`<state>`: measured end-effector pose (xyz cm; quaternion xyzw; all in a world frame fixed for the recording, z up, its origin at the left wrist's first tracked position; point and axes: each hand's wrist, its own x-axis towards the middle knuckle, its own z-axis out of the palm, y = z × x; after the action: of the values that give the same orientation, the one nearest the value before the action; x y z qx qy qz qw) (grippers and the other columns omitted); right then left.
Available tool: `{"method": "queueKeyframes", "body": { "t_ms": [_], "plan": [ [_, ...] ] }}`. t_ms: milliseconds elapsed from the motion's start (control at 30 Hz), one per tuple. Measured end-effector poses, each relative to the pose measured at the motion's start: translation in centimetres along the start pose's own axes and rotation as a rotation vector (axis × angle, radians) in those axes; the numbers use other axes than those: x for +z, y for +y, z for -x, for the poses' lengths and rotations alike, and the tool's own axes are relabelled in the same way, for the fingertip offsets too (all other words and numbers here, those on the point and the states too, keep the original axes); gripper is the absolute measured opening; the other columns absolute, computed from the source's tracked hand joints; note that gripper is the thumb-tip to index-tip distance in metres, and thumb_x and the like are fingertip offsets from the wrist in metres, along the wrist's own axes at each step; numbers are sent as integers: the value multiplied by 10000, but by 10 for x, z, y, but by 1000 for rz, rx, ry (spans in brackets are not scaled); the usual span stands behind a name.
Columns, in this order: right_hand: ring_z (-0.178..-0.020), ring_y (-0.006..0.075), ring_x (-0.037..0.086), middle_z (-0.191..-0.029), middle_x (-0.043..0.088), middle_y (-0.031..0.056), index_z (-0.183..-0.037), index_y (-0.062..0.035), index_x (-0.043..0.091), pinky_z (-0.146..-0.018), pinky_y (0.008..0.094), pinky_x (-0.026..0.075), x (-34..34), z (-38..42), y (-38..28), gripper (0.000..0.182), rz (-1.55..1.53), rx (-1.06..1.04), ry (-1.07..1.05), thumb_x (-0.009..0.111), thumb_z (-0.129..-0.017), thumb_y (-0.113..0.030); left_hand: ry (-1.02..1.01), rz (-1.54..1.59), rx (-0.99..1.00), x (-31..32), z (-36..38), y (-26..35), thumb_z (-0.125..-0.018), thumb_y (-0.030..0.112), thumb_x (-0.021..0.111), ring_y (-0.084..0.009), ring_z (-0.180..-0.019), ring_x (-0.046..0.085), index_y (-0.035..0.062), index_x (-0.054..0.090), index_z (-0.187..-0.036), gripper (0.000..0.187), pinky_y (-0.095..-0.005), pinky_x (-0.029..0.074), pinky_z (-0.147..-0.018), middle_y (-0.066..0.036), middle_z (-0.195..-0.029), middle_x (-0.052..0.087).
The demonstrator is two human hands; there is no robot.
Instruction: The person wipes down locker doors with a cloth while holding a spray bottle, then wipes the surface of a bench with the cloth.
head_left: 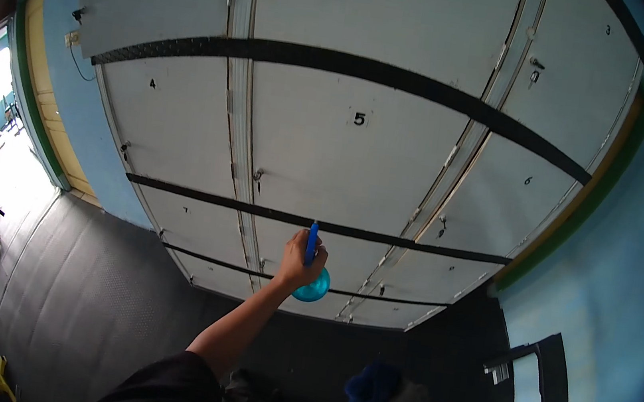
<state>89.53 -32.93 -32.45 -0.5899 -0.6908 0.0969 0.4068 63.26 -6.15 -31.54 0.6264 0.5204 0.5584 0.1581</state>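
Observation:
My left hand (301, 263) reaches forward from the lower left, its fingers wrapped round what looks like a spray bottle. The bottle has a blue head (311, 241) pointing away from me and a rounded, see-through teal body (313, 287) below the hand. Part of the bottle is hidden behind my fingers. Ahead of it stands a bank of pale grey lockers (344, 155), the hand appearing in front of the lower rows. My right hand does not show. Low in the view lies a soft-looking blue and grey bundle (386, 398), too dark to name.
The locker doors are shut, numbered, with small locks and keys (258, 179). Black strips (315, 57) run across them. A dark floor (95, 278) spreads below. On the right are a blue wall (612, 261) and a dark frame (552, 390); a yellow door (42, 86) is left.

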Motion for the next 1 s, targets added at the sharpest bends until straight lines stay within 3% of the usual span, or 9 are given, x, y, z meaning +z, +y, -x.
{"method": "queueKeyframes", "body": {
  "t_ms": [67, 300, 433, 667, 833, 1000],
  "plan": [
    [-824, 210, 543, -903, 555, 50, -1001, -88, 562, -765, 383, 447, -2, 5, 1, 338, 9, 11, -8, 473, -968, -413, 17, 42, -41, 11, 19, -18, -811, 150, 673, -411, -862, 659, 0, 610, -942, 209, -474, 532, -781, -209, -912, 657],
    [-851, 215, 554, -929, 567, 57, -1028, -88, 567, -786, 389, 453, -8, 23, 8, 371, 51, 106, -44, 465, -971, -440, -102, 28, -223, 53, 98, -99, -815, 197, 658, -436, -952, 648, 10, 629, -974, 248, -512, 518, -858, -227, -958, 659],
    [-866, 218, 559, -944, 575, 60, -1044, -87, 570, -798, 392, 456, -10, 40, 13, 391, 69, 193, -71, 460, -973, -456, -204, -82, -423, 78, 152, -174, -812, 214, 636, -442, -960, 643, 10, 625, -964, 254, -524, 519, -865, -241, -965, 651],
    [-892, 223, 570, -970, 588, 67, -1070, -87, 575, -819, 398, 462, -7, 72, 25, 425, 105, 341, -149, 452, -976, -483, -179, -70, -418, 103, 200, -226, -807, 210, 672, -429, -965, 646, 0, 653, -988, 278, -504, 523, -857, -223, -981, 654],
    [-911, 226, 577, -988, 597, 72, -1090, -87, 579, -834, 402, 467, 4, 100, 44, 450, 149, 460, -241, 446, -978, -502, -280, -83, -632, 129, 227, -272, -810, 210, 665, -416, -936, 669, -5, 667, -963, 264, -481, 537, -860, -221, -955, 676],
    [-930, 230, 584, -1006, 606, 76, -1109, -86, 583, -849, 406, 471, 20, 128, 68, 476, 190, 610, -317, 440, -981, -522, -281, -131, -692, 164, 262, -324, -816, 226, 668, -398, -928, 682, 4, 665, -938, 254, -492, 535, -856, -208, -920, 687]
  ]
}}
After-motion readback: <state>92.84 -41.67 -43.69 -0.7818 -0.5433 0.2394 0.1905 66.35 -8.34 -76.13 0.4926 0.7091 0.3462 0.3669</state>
